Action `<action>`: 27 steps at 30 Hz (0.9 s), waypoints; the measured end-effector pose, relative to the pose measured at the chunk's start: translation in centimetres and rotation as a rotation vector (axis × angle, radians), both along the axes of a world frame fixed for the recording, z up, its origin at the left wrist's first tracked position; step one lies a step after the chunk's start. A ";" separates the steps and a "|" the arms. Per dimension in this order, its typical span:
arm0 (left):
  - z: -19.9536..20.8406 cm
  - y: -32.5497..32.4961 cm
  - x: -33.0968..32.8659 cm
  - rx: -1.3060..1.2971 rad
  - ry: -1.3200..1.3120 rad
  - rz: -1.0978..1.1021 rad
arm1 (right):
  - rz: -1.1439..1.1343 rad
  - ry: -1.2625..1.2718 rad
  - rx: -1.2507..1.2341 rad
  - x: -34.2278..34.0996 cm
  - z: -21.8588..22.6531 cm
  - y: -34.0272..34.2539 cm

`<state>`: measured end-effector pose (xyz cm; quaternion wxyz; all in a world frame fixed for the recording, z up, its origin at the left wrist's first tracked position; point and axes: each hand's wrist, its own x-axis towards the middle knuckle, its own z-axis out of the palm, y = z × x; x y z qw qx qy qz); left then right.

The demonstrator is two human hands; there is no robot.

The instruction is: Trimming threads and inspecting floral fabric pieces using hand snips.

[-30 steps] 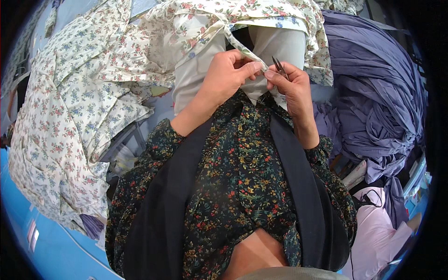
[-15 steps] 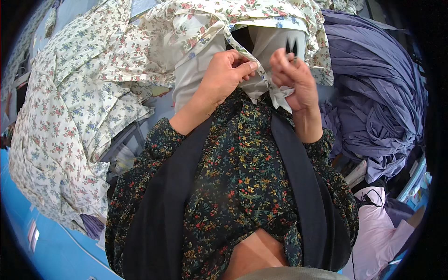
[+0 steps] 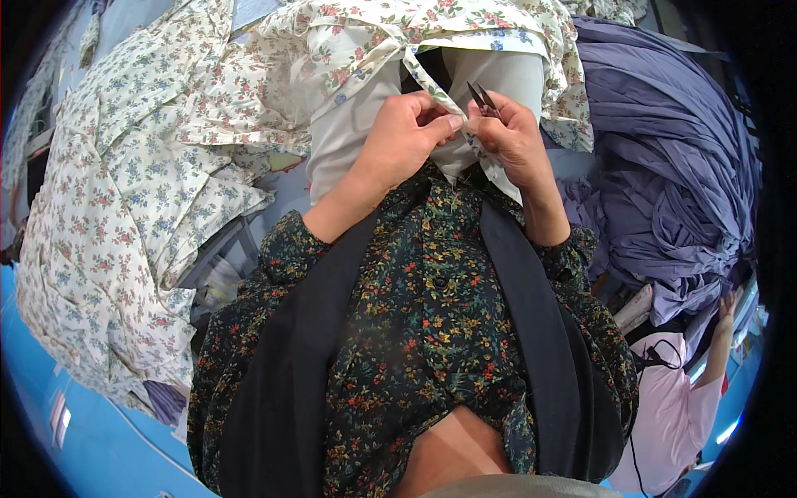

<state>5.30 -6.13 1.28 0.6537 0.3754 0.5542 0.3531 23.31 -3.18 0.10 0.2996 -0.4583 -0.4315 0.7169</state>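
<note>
Clothing: we see a black shirt with small multicoloured flowers (image 3: 440,282), below the narrow cream floral fabric strip (image 3: 425,76) that is our landmark; plain dark panels (image 3: 303,357) hang at the 2 sides of the shirt's front.
Left heap: we find cream cotton-like cloth with red and blue flowers (image 3: 116,207), well to the left of the strip.
Right pile: we see folded and bunched purple-grey cloth (image 3: 664,149), well to the right of the strip.
Lap cloth: cream floral fabric (image 3: 490,18) lies above the strip, across 2 legs in white cloth (image 3: 353,124).
Co-worker: we see 1 person in a pale pink top (image 3: 664,415), far below and right of the strip.
Left hand (image 3: 403,137): thumb and fingers pinch the strip.
Right hand (image 3: 512,141): wrapped round the snips, just right of the strip; we cannot tell whether its thumb grips the strip too.
Strip: it slants from the lap cloth down between the 2 hands.
Snips: small dark metal snips (image 3: 484,101), 2 blade tips apart and pointing up, just right of the strip.
</note>
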 end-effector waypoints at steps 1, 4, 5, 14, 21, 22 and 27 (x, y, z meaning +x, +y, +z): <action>0.0 0.0 0.0 -0.008 -0.022 0.000 | 0.029 0.032 -0.116 0.1 0.2 0.1; -0.2 0.0 0.0 -0.005 -0.101 -0.009 | 0.015 0.291 -0.337 1.0 -0.9 0.6; -0.3 0.0 -0.1 -0.004 -0.102 -0.010 | 0.027 0.683 -0.455 1.4 -0.8 0.8; -0.6 0.1 -0.3 -0.132 -0.263 0.153 | -0.126 -0.237 0.363 0.9 -0.1 -1.6; -0.5 0.1 -0.3 -0.209 -0.410 0.186 | -0.153 -0.509 0.697 -0.6 0.0 -2.3; -0.5 0.0 -0.3 -0.217 -0.419 0.186 | -0.152 -0.531 0.717 -0.7 0.1 -2.2; -0.2 -0.1 -0.3 -0.228 -0.421 0.181 | -0.135 -0.582 0.744 -0.5 0.4 -2.2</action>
